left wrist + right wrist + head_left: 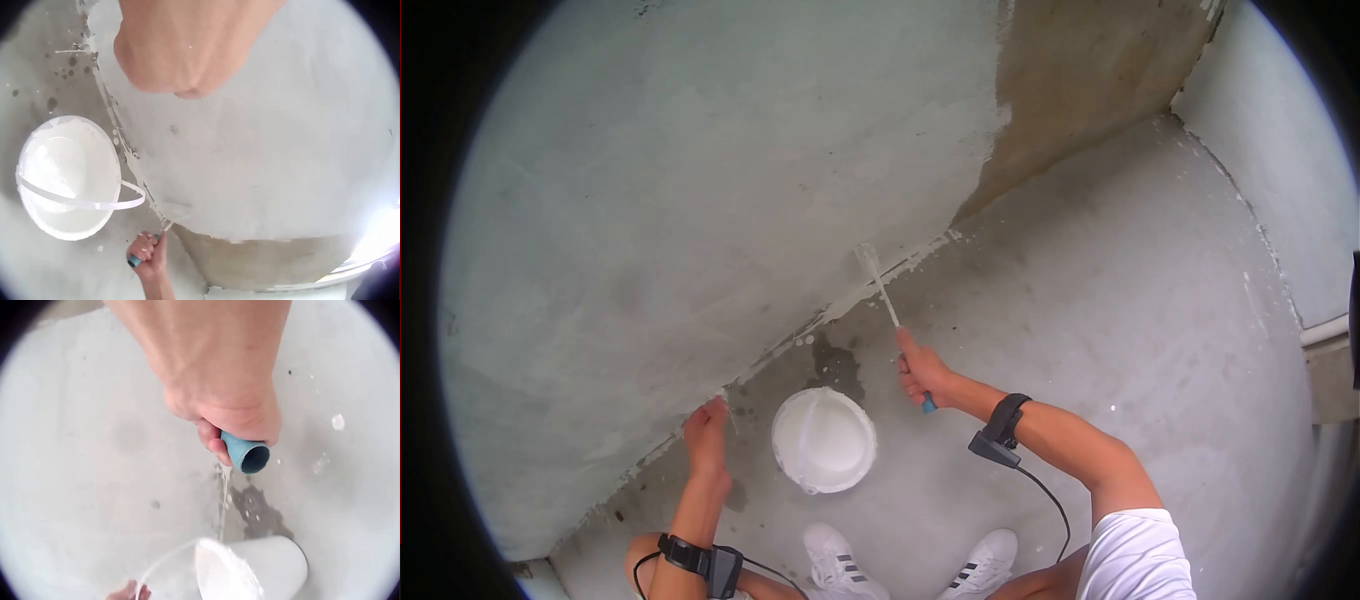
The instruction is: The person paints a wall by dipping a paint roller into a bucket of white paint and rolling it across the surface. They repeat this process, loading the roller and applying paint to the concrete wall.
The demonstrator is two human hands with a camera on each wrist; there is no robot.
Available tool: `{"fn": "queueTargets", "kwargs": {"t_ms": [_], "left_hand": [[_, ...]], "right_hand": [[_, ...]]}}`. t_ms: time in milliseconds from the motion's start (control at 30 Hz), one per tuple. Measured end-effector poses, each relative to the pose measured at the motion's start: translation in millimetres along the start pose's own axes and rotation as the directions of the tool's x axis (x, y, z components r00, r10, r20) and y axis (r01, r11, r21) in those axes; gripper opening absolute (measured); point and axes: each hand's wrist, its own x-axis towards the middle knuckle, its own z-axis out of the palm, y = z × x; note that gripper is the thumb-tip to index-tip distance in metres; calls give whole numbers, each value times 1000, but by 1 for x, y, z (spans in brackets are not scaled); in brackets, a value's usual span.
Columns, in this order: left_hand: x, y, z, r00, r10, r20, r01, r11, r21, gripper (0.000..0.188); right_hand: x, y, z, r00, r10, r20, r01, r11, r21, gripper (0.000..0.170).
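Observation:
My right hand (925, 368) grips the blue-green handle (247, 453) of a paint roller, whose hollow end shows below the palm. The roller's whitish head (867, 260) overlaps the lower wall, just above the floor joint. A white bucket (785, 460) with pale paint inside stands on the floor between my hands. Its handle (81, 203) lies across the opening in the left wrist view. My left hand (705, 430) is by the foot of the wall, left of the bucket, with loosely curled fingers and nothing seen in them.
The wall (700, 200) is coated pale, with a bare brown patch (1090, 80) toward the corner. Ragged white paint runs along the floor joint. A dark wet stain (837, 365) marks the concrete floor beyond the bucket. White shoes (835, 555) are close before it; pipes (1325, 330) stand far right.

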Motion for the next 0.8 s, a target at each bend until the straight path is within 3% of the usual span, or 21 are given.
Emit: {"fn": "queueTargets", "kwargs": {"t_ms": [100, 167, 267, 367, 467, 567, 667, 800], "left_hand": [[5, -11, 0, 999, 2, 43, -2, 1000, 10, 36], [11, -17, -3, 995, -44, 85, 47, 998, -29, 33], [-3, -16, 7, 995, -3, 101, 5, 1000, -13, 29], [-20, 3, 15, 982, -3, 191, -32, 983, 180, 27], [-16, -9, 23, 950, 38, 310, -48, 998, 26, 32], [-21, -6, 29, 892, -15, 451, 32, 999, -31, 36], [-30, 9, 39, 830, -91, 551, 88, 996, 32, 43], [-46, 24, 47, 779, -137, 612, 173, 985, 0, 43]], "right_hand": [[5, -4, -22, 992, -71, -108, 74, 997, 17, 66], [12, -19, -31, 985, -131, -112, 149, 973, 176, 65], [40, -53, -75, 978, -185, -99, 210, 879, 427, 63], [36, -95, -102, 985, -139, -99, 171, 810, 561, 62], [34, -91, -91, 984, -130, -125, 176, 845, 505, 60], [35, -54, -58, 998, -67, -18, 68, 890, 451, 62], [22, -44, -40, 999, -38, 15, 29, 922, 386, 62], [48, -75, -86, 995, -102, 14, 77, 827, 558, 62]]}}
